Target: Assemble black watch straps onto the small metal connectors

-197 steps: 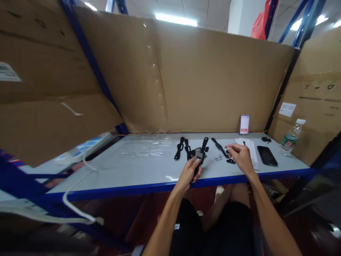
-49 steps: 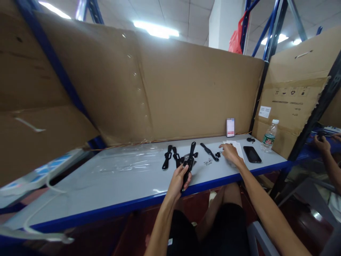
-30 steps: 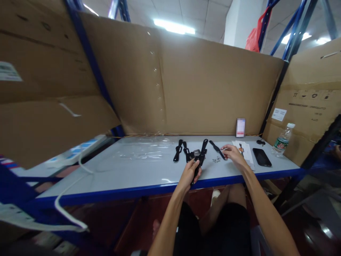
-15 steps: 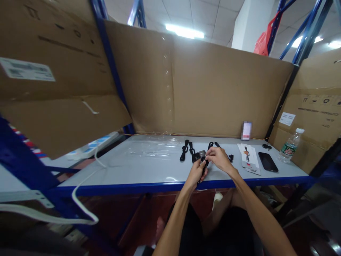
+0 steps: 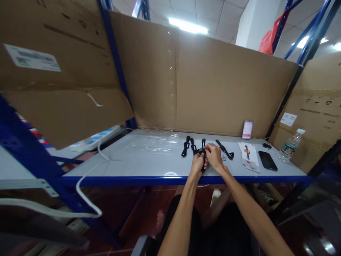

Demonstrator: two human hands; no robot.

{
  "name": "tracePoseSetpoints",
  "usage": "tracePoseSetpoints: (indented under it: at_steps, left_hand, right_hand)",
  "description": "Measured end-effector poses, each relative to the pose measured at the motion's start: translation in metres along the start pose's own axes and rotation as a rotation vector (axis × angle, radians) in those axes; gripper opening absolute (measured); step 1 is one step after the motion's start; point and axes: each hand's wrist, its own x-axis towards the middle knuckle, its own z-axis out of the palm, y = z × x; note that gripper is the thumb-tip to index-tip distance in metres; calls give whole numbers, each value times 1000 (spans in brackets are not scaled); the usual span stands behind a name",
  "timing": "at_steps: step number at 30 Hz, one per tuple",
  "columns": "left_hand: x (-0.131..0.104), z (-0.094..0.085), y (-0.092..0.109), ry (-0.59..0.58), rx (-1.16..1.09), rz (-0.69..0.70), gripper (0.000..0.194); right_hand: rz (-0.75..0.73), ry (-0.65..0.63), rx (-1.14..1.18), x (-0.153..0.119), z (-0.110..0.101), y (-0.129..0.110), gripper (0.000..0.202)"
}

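Observation:
My left hand [image 5: 197,163] is closed around a slim black tool with a flared end [image 5: 203,142], just above the front part of the table. It points away from me; its exact kind is unclear. The fingertips of my right hand [image 5: 213,155] pinch at its middle from the right, and the fingers hide that part. Left of my hands lie two similar black tools, one farther out [image 5: 185,146] and one closer [image 5: 193,145]. Another long black piece with a bent end [image 5: 225,149] rests to the right. Tiny metal bits [image 5: 223,158] lie beside my right hand.
On the right are printed leaflets [image 5: 250,158], a dark phone [image 5: 268,160], a small black part [image 5: 266,145] and a plastic bottle [image 5: 289,147]. A lit phone [image 5: 247,129] leans at the back. Clear plastic [image 5: 154,144] lies left; a white cable [image 5: 85,202] hangs over the edge.
The black tool in my left hand now points straight away from me, its flared end showing beyond my fingers. My right hand has shifted slightly left and down over it. The view has tilted slightly.

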Motion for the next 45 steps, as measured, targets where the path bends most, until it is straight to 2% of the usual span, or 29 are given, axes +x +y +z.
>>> tracePoseSetpoints:
  at_steps: [2, 4, 8, 11, 13, 16, 19, 23, 31, 34, 40, 45]
  left_hand:
    - [3, 1, -2, 43, -19, 27, 30]
    - [2, -1, -4, 67, -31, 56, 32]
    - [-4, -7, -7, -8, -49, 94, 41]
    - [-7, -12, -8, -80, -53, 110, 46]
    - [-9, -14, -8, -106, -42, 105, 46]
    - [-11, -15, -7, -119, -17, 101, 45]
    - [-13, -16, -7, -131, 9, 101, 47]
    - [-16, -16, -6, -159, 39, 106, 50]
    - [-15, -15, -6, -169, 46, 98, 48]
    - [-14, -15, -6, -170, 41, 95, 49]
    - [-16, -14, -5, -193, 20, 90, 49]
    - [-16, -15, 0, -188, 19, 57, 51]
  right_hand:
    - [17, 21, -8, 0, 1, 8, 26]
    - [40, 51, -5, -4, -6, 19, 26]
    - [118, 92, 16, -20, -45, 48, 24]
    - [197, -31, -67, -32, -73, 60, 21]
    - [218, -164, -157, -38, -81, 58, 18]
    - [211, -276, -269, -44, -72, 45, 17]
    - [247, -289, -389, -46, -53, 31, 25]
    - [254, -317, -435, -43, -38, 28, 20]
    - [230, -322, -432, -45, -38, 31, 27]
    - [219, -328, -381, -44, -39, 33, 25]
    - [214, -348, -269, -40, -48, 50, 22]
    - [242, -412, -185, -37, -49, 60, 30]
